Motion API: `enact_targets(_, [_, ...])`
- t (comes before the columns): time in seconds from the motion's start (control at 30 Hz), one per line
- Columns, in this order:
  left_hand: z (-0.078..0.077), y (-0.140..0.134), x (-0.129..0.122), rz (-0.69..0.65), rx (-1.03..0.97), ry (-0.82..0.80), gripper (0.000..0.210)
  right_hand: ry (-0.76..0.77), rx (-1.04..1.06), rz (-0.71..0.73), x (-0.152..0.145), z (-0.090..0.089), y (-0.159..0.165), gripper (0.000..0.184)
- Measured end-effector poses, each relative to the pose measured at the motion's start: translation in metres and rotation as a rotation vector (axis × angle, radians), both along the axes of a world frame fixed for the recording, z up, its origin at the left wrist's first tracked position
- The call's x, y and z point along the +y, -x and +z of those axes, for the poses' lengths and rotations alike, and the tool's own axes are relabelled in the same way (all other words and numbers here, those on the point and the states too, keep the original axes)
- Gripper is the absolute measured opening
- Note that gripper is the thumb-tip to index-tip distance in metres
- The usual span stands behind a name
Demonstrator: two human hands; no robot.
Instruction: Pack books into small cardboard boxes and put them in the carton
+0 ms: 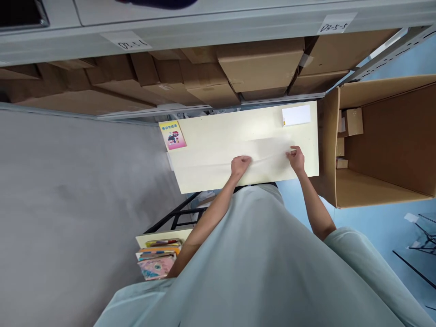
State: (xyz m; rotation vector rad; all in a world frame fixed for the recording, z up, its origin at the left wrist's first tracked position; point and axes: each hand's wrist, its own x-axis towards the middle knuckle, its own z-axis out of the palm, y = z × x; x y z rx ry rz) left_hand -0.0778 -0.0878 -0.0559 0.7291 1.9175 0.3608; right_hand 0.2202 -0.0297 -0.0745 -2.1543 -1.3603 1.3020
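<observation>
A thin, whitish, slightly see-through sheet [267,149] stretches between my two hands above a cream tabletop [211,177]; whether it is plastic film or paper I cannot tell. My left hand [240,166] pinches its lower left part, fingers closed. At the right end, my right hand [296,160] has thumb and fingers drawn together on the sheet's edge. A booklet [173,135] with a yellow and pink cover and cartoon figures lies at the table's far left corner. Near the far right corner is a white rectangular pad or box [296,115].
Brown cartons [262,66] fill a metal shelf [218,32] behind the table. To the right stands a large open cardboard box [395,150] with small boxes inside. A stack of books [158,261] rests on a low board at lower left, near a black metal frame [175,213].
</observation>
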Motion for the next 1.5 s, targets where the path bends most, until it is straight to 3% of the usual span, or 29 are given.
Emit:
enact_targets(0.3, [-0.003, 0.000, -0.001, -0.020, 0.042, -0.013, 0.016, 0.044, -0.159, -0.018, 0.006, -0.012, 0.009, 0.034])
enact_targets(0.7, [-0.003, 0.017, -0.003, -0.120, -0.102, -0.037, 0.019, 0.037, -0.220, -0.040, 0.006, 0.005, 0.022, 0.028])
enact_targets(0.97, [-0.009, 0.024, -0.008, -0.159, -0.176, -0.070, 0.021, -0.008, -0.215, -0.087, -0.007, 0.015, 0.037, 0.036])
enact_targets(1.23, [-0.013, 0.028, -0.009, -0.016, -0.269, -0.077, 0.017, -0.090, -0.385, -0.002, -0.016, 0.032, 0.065, 0.034])
enact_targets(1.5, [-0.009, 0.018, -0.017, 0.165, -0.267, -0.086, 0.021, -0.204, -0.345, 0.190, -0.014, 0.052, 0.050, 0.041])
